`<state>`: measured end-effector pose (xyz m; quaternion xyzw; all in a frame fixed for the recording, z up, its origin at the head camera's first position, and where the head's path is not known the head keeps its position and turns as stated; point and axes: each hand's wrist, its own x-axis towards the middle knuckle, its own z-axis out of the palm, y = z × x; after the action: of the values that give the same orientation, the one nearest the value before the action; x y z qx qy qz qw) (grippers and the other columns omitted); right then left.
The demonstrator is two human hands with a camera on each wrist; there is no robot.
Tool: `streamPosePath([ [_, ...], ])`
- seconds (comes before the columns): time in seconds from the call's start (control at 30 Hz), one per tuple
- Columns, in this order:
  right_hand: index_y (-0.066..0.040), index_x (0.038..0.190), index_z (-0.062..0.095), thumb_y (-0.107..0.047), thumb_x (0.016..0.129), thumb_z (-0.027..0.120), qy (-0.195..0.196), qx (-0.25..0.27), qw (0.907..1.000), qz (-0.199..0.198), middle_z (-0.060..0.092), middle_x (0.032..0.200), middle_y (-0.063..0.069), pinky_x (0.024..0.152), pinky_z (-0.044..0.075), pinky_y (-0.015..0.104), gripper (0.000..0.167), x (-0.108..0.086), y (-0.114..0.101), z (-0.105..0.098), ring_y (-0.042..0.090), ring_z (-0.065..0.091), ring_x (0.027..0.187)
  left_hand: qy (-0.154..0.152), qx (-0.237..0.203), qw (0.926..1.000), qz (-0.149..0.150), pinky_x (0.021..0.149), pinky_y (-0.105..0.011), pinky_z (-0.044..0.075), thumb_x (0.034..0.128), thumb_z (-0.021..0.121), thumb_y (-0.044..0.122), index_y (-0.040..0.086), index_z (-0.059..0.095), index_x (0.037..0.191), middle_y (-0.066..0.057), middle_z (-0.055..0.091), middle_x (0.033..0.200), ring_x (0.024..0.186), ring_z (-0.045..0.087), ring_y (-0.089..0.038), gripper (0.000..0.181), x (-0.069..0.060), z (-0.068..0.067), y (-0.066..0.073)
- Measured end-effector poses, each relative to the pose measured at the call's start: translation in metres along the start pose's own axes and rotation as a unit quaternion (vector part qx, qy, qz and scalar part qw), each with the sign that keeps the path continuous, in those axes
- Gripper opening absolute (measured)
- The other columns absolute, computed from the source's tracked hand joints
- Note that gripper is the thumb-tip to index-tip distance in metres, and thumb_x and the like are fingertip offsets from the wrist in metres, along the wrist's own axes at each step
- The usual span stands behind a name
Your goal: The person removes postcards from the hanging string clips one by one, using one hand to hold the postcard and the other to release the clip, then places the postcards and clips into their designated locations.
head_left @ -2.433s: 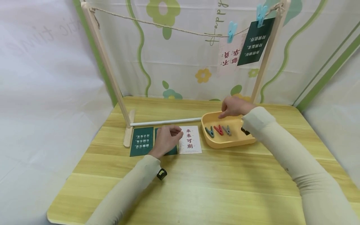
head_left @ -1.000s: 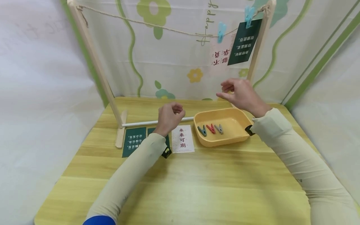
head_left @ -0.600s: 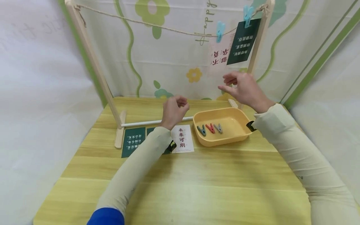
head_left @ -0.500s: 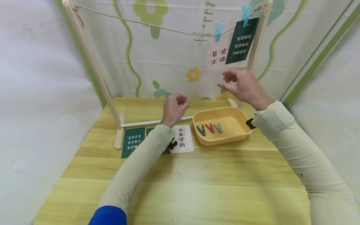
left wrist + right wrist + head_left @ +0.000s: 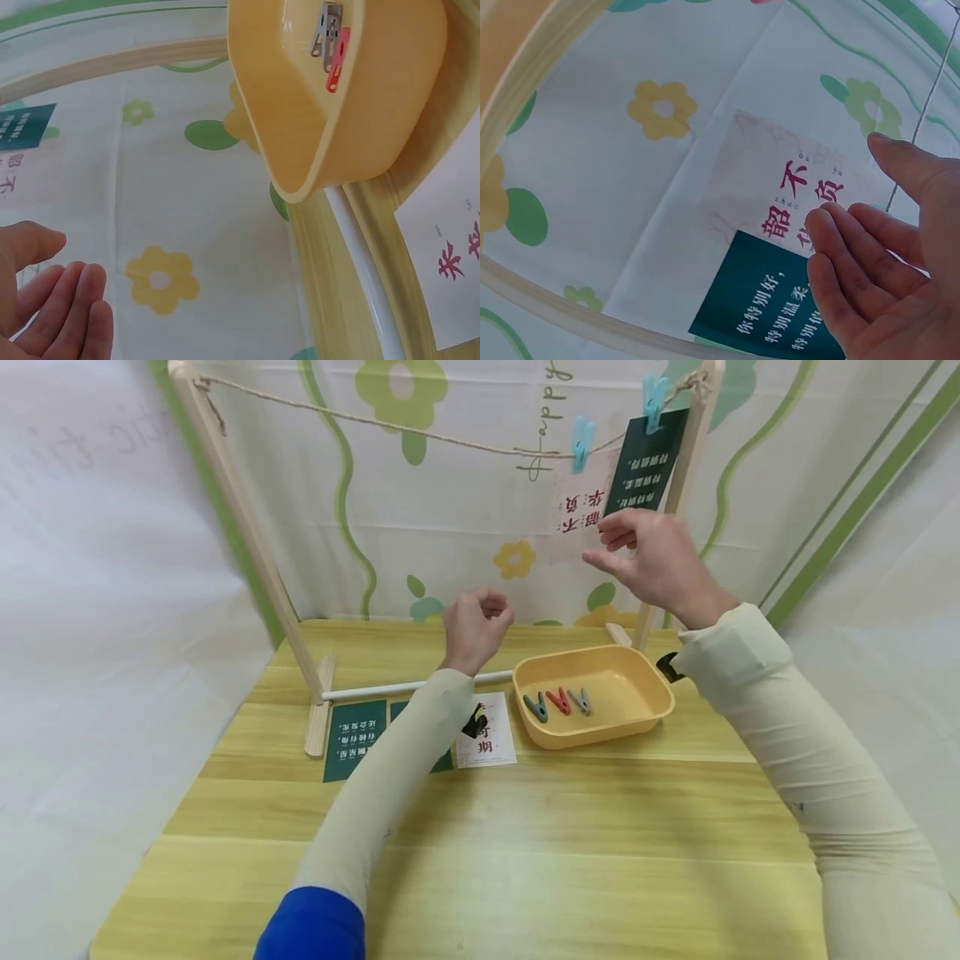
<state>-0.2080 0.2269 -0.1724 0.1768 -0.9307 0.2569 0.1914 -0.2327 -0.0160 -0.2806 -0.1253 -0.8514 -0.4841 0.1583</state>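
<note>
My right hand [image 5: 660, 560] is raised in front of the hanging cards, thumb and fingers apart, with nothing between them. Close to it hang a dark green card [image 5: 643, 464] and a pale pink card [image 5: 576, 514], each on a light blue clothespin [image 5: 582, 443] on the twine [image 5: 390, 422]. My left hand [image 5: 476, 631] hovers over the back of the table, its fingers loosely bent and holding nothing. Beneath the left arm lie a white card [image 5: 495, 735] with red characters and two dark green cards [image 5: 352, 739], one mostly covered by the sleeve.
A yellow tray [image 5: 600, 735] on the table holds a dark green clothespin [image 5: 536, 706], a red clothespin [image 5: 558, 700] and a grey clothespin [image 5: 581, 700]. Wooden posts [image 5: 247, 535] carry the twine, joined below by a white rod [image 5: 382, 691]. A flowered cloth hangs behind.
My right hand has risen from the tray to the hanging cards. My left hand has lifted from beside the white card and moved up and away. The clothespins in the tray stay put.
</note>
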Motion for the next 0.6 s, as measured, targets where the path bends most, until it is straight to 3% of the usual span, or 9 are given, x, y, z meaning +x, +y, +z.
streamPosePath([
  [0.37, 0.003, 0.136, 0.066, -0.033, 0.101, 0.073, 0.008, -0.019, 0.9997, 0.016, 0.071, 0.129, 0.025, 0.106, 0.054, 0.055, 0.051, 0.017, -0.004, -0.016, 0.04, 0.07, 0.117, 0.026, 0.003, 0.9996, 0.0, 0.093, -0.035, 0.061, 0.0971, 0.073, 0.009, 0.002, 0.078, 0.112, -0.012, 0.081, 0.108, 0.1, 0.076, -0.024, 0.017, 0.018, 0.016, 0.003],
  [0.6, 0.002, 0.136, 0.066, -0.035, 0.102, 0.071, 0.024, -0.033, 0.999, 0.018, 0.072, 0.128, 0.024, 0.104, 0.055, 0.054, 0.051, 0.025, -0.005, -0.021, 0.038, 0.07, 0.114, 0.027, -0.025, 0.9993, -0.009, 0.093, -0.032, 0.061, 0.0983, 0.076, 0.016, 0.002, 0.077, 0.114, -0.012, 0.08, 0.109, 0.101, 0.075, -0.023, 0.021, 0.026, 0.021, 0.008],
])
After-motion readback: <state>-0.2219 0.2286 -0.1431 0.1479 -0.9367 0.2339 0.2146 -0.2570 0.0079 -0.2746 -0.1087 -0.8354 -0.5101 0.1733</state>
